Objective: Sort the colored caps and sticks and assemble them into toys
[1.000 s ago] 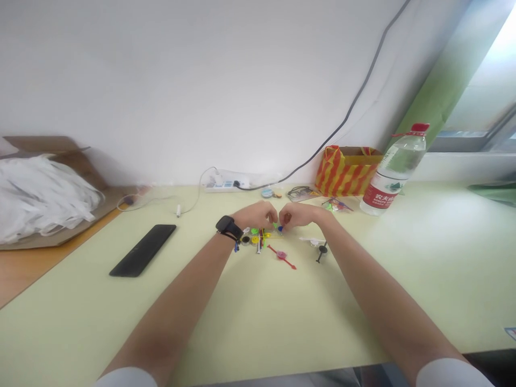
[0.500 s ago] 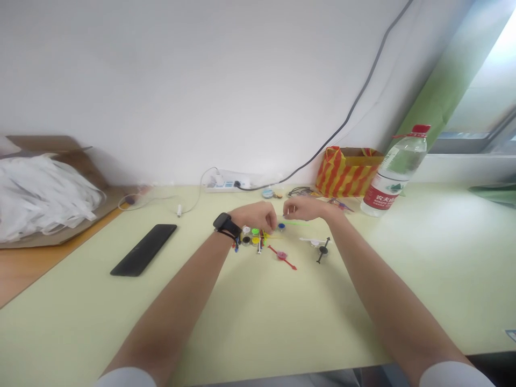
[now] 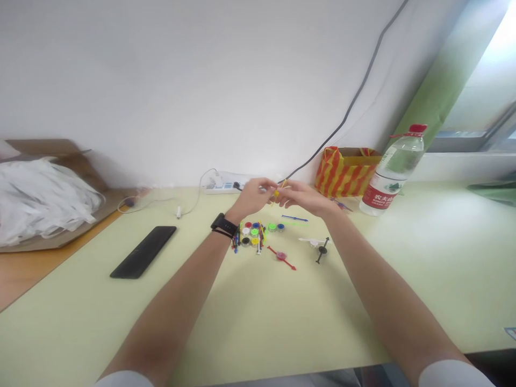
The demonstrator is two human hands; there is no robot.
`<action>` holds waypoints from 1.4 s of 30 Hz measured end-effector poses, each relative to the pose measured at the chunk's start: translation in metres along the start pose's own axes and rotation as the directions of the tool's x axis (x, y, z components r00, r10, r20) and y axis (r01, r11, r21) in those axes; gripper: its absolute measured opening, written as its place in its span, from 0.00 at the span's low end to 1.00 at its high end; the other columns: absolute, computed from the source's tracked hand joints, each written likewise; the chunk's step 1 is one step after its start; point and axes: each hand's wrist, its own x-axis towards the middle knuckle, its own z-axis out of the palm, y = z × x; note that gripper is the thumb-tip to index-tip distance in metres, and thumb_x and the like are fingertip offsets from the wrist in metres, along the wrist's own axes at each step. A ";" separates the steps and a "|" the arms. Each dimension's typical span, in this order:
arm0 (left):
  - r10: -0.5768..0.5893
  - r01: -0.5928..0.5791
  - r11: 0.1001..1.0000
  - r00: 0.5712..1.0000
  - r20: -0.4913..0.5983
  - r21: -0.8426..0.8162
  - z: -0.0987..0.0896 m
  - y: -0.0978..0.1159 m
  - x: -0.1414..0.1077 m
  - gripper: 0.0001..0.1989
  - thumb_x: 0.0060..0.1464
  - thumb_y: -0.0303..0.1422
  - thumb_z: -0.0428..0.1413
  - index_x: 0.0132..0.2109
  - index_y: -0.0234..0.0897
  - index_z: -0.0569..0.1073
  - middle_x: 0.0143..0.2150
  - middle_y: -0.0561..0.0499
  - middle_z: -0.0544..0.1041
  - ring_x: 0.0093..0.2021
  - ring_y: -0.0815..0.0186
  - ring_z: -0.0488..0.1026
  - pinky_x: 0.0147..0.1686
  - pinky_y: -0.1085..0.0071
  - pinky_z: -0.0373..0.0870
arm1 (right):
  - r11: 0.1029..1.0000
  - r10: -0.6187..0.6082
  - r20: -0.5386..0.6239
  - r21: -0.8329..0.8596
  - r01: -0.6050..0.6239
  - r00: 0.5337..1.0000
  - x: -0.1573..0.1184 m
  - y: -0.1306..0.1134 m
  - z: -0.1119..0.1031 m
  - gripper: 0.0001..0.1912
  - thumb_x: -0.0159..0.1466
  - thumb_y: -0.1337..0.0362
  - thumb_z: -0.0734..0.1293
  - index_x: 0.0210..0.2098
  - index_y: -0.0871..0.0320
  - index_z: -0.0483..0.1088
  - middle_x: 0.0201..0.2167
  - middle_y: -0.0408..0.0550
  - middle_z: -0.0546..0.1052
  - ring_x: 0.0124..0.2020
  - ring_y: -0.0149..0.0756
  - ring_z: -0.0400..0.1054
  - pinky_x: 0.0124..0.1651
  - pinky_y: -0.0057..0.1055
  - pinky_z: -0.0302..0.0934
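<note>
Reference: clock centred on the red spinner [image 3: 281, 256], twelve toward the wall.
Yellow piece: at twelve o'clock, raised between the hands; a yellow disc [image 3: 276, 193] with a slim yellow strip [image 3: 284, 183] beside it. Whether they are joined, cannot tell.
Left hand [image 3: 255, 195]: fingers bent, tips pinched on the yellow piece; probably steadies it.
Right hand [image 3: 303, 198]: thumb and fingers closed on the yellow piece from the other side; a two-sided grip likely suits so small a part. Exact contact partly hidden.
Wrists: bent inward, apparently so the fingertips meet; watch [image 3: 225, 225] on the left one.
Disc cluster: ten to eleven o'clock, close rows including a black disc [image 3: 245, 242] and a white disc [image 3: 245, 231]; arrow sticks [image 3: 259, 246] beside them, presumably grouped for easy picking.
Green disc [image 3: 272, 227] and blue disc [image 3: 281, 227]: near twelve, side by side. Blue arrow [image 3: 294, 218] at one, lying flat, perhaps kept near its colour match.
White spinner [image 3: 314, 243] and black spinner [image 3: 322, 250]: between two and three, arrows across discs, seemingly set aside from loose parts.
Periphery: bottle [image 3: 381, 193] at two, upright; black slab [image 3: 144, 252] at nine, outside the hands' working area.
</note>
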 end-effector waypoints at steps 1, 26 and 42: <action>-0.003 0.003 1.000 1.000 -0.018 -0.004 0.001 -0.001 0.000 0.10 0.61 0.35 0.58 0.45 0.34 0.79 0.38 0.46 0.81 0.34 0.64 0.81 0.34 0.68 0.79 | 0.999 -0.031 -0.016 0.030 0.031 0.999 0.003 0.003 0.003 0.16 0.68 0.50 0.70 0.43 0.56 0.71 0.39 0.51 0.81 0.38 0.35 0.74 0.44 0.33 0.69; 0.148 -0.165 0.982 0.974 0.170 0.091 0.001 0.010 -0.012 0.06 0.55 0.32 0.61 0.39 0.36 0.78 0.35 0.49 0.81 0.33 0.67 0.77 0.34 0.72 0.73 | 0.964 -0.005 0.027 -0.264 0.012 1.000 0.005 0.016 0.004 0.05 0.67 0.63 0.57 0.35 0.54 0.63 0.28 0.41 0.70 0.27 0.30 0.64 0.33 0.28 0.63; -0.099 -0.139 0.941 0.758 0.645 0.308 0.031 0.001 -0.025 0.09 0.36 0.35 0.72 0.28 0.39 0.84 0.28 0.53 0.79 0.25 0.67 0.71 0.26 0.70 0.62 | 0.640 0.149 0.119 -0.769 -0.004 0.982 0.012 0.058 -0.027 0.12 0.57 0.67 0.76 0.41 0.58 0.77 0.36 0.48 0.79 0.36 0.38 0.72 0.35 0.28 0.61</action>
